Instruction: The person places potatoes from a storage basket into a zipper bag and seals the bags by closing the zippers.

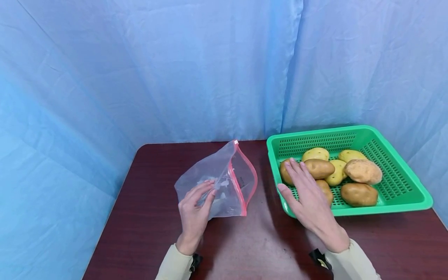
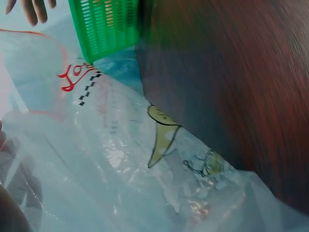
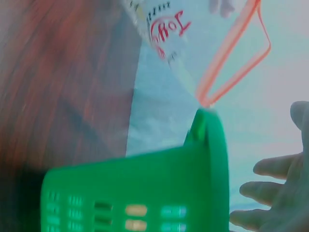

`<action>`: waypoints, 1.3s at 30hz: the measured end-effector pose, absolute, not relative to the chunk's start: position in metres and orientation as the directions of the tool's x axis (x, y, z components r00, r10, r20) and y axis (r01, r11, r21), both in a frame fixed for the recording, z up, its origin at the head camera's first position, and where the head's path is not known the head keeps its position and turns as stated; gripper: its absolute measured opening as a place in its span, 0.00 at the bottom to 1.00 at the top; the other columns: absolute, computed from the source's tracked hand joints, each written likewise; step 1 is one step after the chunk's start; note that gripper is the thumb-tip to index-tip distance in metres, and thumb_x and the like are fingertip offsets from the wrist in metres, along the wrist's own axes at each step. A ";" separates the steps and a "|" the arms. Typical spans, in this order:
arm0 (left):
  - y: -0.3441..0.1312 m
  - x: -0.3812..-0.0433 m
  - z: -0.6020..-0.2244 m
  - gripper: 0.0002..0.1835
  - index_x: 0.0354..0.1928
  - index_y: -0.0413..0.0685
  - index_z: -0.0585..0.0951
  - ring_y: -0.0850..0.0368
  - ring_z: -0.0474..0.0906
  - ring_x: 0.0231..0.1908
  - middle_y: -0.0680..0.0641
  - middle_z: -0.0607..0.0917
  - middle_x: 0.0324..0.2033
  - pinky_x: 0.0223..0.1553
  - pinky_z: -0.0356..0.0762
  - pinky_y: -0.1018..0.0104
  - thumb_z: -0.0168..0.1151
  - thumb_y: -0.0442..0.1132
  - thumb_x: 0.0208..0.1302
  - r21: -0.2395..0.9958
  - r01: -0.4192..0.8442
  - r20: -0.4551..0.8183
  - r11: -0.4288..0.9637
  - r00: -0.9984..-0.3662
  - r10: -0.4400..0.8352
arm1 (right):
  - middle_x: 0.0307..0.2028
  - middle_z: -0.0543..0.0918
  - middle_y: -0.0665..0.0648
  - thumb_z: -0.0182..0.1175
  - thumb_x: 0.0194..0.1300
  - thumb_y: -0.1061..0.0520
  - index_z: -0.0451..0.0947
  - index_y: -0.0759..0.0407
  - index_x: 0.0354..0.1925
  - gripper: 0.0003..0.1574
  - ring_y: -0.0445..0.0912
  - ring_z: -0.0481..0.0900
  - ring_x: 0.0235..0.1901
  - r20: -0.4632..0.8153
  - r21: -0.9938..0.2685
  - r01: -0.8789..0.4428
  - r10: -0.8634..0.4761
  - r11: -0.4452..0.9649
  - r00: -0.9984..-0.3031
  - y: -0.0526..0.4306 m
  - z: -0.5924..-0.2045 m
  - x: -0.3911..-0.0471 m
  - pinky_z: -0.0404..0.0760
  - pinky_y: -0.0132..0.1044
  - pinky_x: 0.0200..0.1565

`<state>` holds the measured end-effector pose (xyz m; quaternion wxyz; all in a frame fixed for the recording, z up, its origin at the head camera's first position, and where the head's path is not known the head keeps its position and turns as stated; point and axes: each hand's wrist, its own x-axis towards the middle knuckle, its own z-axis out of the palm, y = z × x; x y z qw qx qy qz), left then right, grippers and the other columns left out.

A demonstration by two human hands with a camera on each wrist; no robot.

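A clear plastic zip bag [image 1: 206, 167] with a pink-red zip edge stands with its mouth spread toward the right. My left hand [image 1: 194, 214] pinches its near side between thumb and fingers. Printed red letters and yellow drawings show on the bag [image 2: 116, 145] in the left wrist view. My right hand [image 1: 311, 202], fingers straight and thumb apart, is over the left part of a green basket [image 1: 385, 210]. Its fingertips overlap a brown potato [image 1: 286, 173] there in the head view. Another brown potato [image 1: 320, 168] lies just beside the fingers.
Several more potatoes lie in the basket, among them a yellow potato [image 1: 315, 154] and a paler, rough potato [image 1: 364, 171]. The dark red-brown table [image 1: 150, 186] carries bag and basket. A blue curtain [image 1: 210, 70] hangs behind and at the left side.
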<state>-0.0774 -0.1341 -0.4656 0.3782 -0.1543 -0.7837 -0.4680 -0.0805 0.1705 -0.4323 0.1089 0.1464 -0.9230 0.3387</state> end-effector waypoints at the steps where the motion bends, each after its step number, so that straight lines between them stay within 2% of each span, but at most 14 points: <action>1: -0.133 -0.077 -0.465 0.10 0.41 0.37 0.90 0.46 0.88 0.45 0.43 0.91 0.42 0.56 0.78 0.70 0.76 0.26 0.55 0.629 0.599 0.735 0.495 -0.666 -0.127 | 0.79 0.58 0.55 0.54 0.79 0.42 0.60 0.56 0.79 0.39 0.56 0.48 0.80 0.294 -0.612 -0.338 -0.191 0.715 -0.936 0.168 -0.431 -0.081 0.53 0.55 0.76; 4: -0.128 -0.076 -0.463 0.11 0.41 0.36 0.90 0.46 0.88 0.46 0.42 0.91 0.42 0.56 0.79 0.67 0.76 0.24 0.55 0.651 0.616 0.734 0.443 -0.660 -0.160 | 0.79 0.59 0.50 0.53 0.80 0.42 0.60 0.51 0.80 0.38 0.53 0.51 0.79 0.272 -0.659 -0.315 -0.173 0.683 -0.946 0.162 -0.429 -0.084 0.55 0.53 0.75; 7: -0.124 -0.075 -0.463 0.12 0.41 0.36 0.89 0.46 0.88 0.46 0.40 0.91 0.42 0.56 0.80 0.65 0.75 0.21 0.53 0.654 0.637 0.741 0.408 -0.647 -0.178 | 0.78 0.61 0.48 0.51 0.81 0.41 0.59 0.47 0.80 0.36 0.51 0.57 0.78 0.251 -0.698 -0.291 -0.157 0.655 -0.955 0.156 -0.427 -0.088 0.59 0.55 0.73; 11: -0.120 -0.075 -0.464 0.14 0.41 0.34 0.89 0.45 0.88 0.46 0.38 0.90 0.42 0.56 0.80 0.63 0.75 0.19 0.51 0.641 0.668 0.758 0.377 -0.628 -0.177 | 0.76 0.67 0.51 0.48 0.82 0.40 0.62 0.48 0.79 0.34 0.52 0.65 0.74 0.222 -0.743 -0.266 -0.148 0.614 -0.964 0.149 -0.426 -0.095 0.65 0.57 0.70; 15: -0.119 -0.075 -0.466 0.14 0.41 0.35 0.89 0.45 0.87 0.47 0.38 0.90 0.43 0.56 0.80 0.63 0.75 0.20 0.52 0.626 0.689 0.772 0.365 -0.614 -0.166 | 0.68 0.78 0.56 0.48 0.81 0.38 0.68 0.51 0.75 0.34 0.53 0.79 0.63 0.181 -0.792 -0.227 -0.136 0.567 -0.974 0.143 -0.427 -0.102 0.76 0.56 0.61; 18: -0.118 -0.075 -0.466 0.13 0.42 0.35 0.89 0.45 0.87 0.48 0.37 0.90 0.43 0.56 0.80 0.63 0.74 0.21 0.53 0.617 0.703 0.780 0.354 -0.605 -0.160 | 0.59 0.85 0.57 0.50 0.80 0.38 0.74 0.56 0.70 0.33 0.53 0.86 0.53 0.164 -0.814 -0.202 -0.118 0.544 -0.979 0.140 -0.428 -0.107 0.82 0.55 0.54; 24: -0.118 -0.075 -0.466 0.13 0.43 0.36 0.89 0.45 0.87 0.48 0.37 0.90 0.44 0.56 0.80 0.62 0.74 0.21 0.54 0.614 0.717 0.785 0.329 -0.600 -0.158 | 0.46 0.90 0.56 0.53 0.80 0.46 0.82 0.64 0.60 0.26 0.45 0.90 0.41 0.117 -0.886 -0.163 -0.132 0.434 -0.984 0.137 -0.428 -0.113 0.87 0.41 0.44; 27: -0.119 -0.075 -0.466 0.13 0.43 0.36 0.89 0.46 0.87 0.49 0.37 0.90 0.44 0.57 0.80 0.62 0.74 0.22 0.55 0.612 0.718 0.786 0.332 -0.600 -0.152 | 0.44 0.91 0.57 0.54 0.80 0.48 0.84 0.65 0.57 0.24 0.44 0.90 0.38 0.097 -0.917 -0.143 -0.141 0.372 -0.985 0.136 -0.428 -0.114 0.87 0.36 0.40; 33: -0.121 -0.073 -0.461 0.12 0.46 0.39 0.88 0.46 0.86 0.50 0.39 0.89 0.47 0.58 0.78 0.64 0.75 0.29 0.58 0.597 0.711 0.787 0.371 -0.610 -0.095 | 0.42 0.91 0.57 0.55 0.80 0.50 0.85 0.65 0.55 0.22 0.43 0.90 0.37 0.116 -0.936 -0.148 -0.118 0.320 -0.986 0.132 -0.420 -0.109 0.87 0.33 0.40; 39: -0.123 -0.064 -0.444 0.18 0.54 0.43 0.86 0.48 0.83 0.56 0.43 0.87 0.55 0.60 0.75 0.67 0.74 0.40 0.64 0.621 0.677 0.737 0.394 -0.676 0.000 | 0.41 0.91 0.54 0.57 0.79 0.49 0.87 0.61 0.54 0.20 0.42 0.90 0.37 0.146 -0.946 -0.164 -0.082 0.281 -0.986 0.129 -0.401 -0.098 0.86 0.30 0.43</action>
